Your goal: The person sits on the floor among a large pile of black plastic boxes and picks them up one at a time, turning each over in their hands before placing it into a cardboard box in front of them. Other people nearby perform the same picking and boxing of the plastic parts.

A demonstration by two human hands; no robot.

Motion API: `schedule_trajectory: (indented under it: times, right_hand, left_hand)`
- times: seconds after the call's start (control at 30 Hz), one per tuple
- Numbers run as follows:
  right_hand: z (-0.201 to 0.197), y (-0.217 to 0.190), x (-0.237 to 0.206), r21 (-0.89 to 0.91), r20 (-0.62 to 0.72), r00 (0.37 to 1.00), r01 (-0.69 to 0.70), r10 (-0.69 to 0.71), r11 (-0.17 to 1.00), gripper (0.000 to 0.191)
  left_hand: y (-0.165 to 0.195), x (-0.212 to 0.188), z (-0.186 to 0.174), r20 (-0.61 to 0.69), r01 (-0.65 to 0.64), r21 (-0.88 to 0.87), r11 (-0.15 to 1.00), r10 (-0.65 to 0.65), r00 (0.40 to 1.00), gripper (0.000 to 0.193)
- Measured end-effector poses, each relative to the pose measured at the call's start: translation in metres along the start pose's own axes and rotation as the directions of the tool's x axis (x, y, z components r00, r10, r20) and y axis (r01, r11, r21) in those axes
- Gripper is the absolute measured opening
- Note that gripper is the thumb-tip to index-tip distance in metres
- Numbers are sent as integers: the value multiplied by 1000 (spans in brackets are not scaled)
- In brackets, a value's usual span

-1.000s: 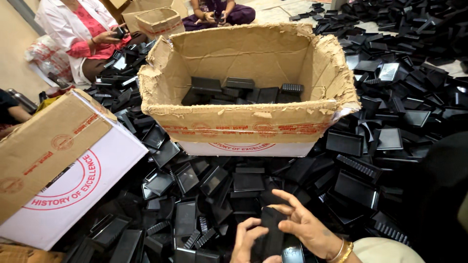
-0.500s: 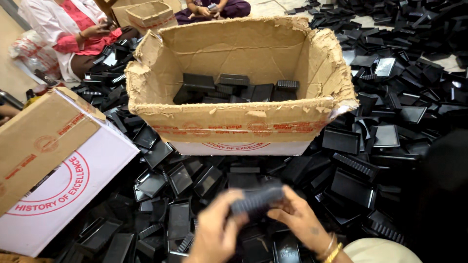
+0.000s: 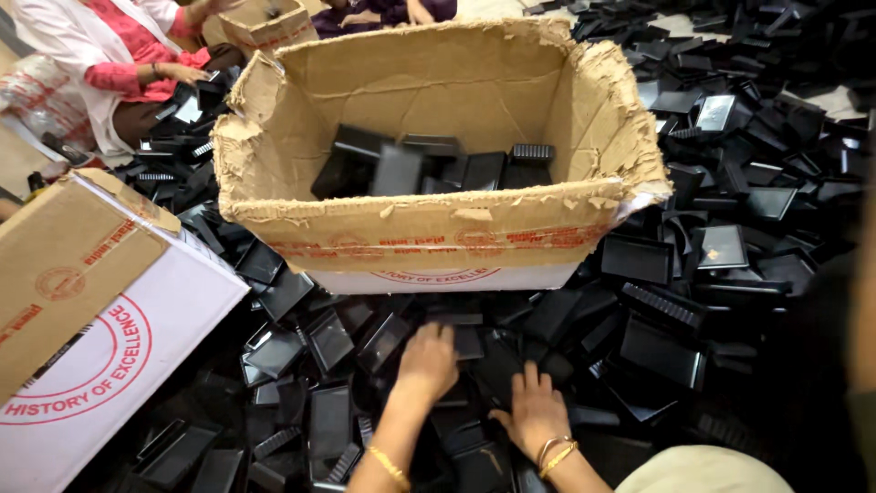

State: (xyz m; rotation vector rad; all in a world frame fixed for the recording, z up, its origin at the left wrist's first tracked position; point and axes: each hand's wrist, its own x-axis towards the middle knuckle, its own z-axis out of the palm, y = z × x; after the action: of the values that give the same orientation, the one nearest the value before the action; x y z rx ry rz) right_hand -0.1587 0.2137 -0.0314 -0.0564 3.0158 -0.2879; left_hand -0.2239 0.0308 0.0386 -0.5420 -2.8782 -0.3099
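Black plastic trays [image 3: 328, 340] heaped all round my fingers; left hand [image 3: 427, 361] and right hand [image 3: 534, 415] lie flat on the pile, gripping nothing. Cardboard box [image 3: 438, 233] just beyond them holds only a few trays, most left outside

An open box [image 3: 438, 228] is sitting behind both hands, holding parts [image 3: 429, 169]; loose parts [image 3: 657, 301] are lying around it, another box [image 3: 91, 319] standing left.
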Motion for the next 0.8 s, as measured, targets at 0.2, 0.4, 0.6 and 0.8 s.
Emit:
schedule_trajectory:
  times: [0.2, 0.4, 0.6, 0.8]
  right_hand:
    - [-32, 0, -5, 142, -100, 992, -57, 72, 988, 66]
    - [-99, 17, -44, 395, -608, 794, 329, -24, 858, 59]
    - [-139, 59, -64, 800, -504, 843, 373, 188, 470, 90]
    - [-121, 64, -51, 915, -314, 907, 210, 282, 344, 87]
  left_hand:
    - [-35, 5, 68, -221, 38, 130, 991, -8, 975, 66]
    - [-37, -29, 40, -171, -20, 70, 997, 32, 985, 35]
    - [7, -82, 41, 186, -13, -261, 965, 63, 981, 29]
    - [76, -84, 115, 214, 120, -418, 900, -31, 976, 68]
